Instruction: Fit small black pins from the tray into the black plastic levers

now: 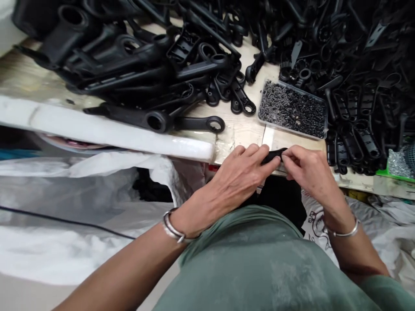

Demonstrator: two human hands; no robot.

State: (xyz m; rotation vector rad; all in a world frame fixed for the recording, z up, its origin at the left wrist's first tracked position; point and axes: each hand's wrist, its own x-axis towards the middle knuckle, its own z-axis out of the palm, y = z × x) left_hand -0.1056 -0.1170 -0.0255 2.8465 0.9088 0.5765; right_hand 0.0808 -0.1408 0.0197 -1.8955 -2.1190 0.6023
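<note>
My left hand (241, 172) and my right hand (306, 170) meet at the near edge of the wooden table (241, 129). Both are closed on one small black plastic part (274, 155) held between them. The left fingers wrap over its near end. The right fingertips pinch at its far end, and whatever they press there is too small to make out. Just beyond the hands stands a clear plastic tray (293, 108) filled with tiny black screws.
Heaps of black plastic arms with ring ends (145, 73) cover the table's left and back; more stacked parts (356, 129) lie right of the tray. A white foam strip (106, 131) runs along the left edge. White sacks (81, 207) sit below, and a green container (395, 172) far right.
</note>
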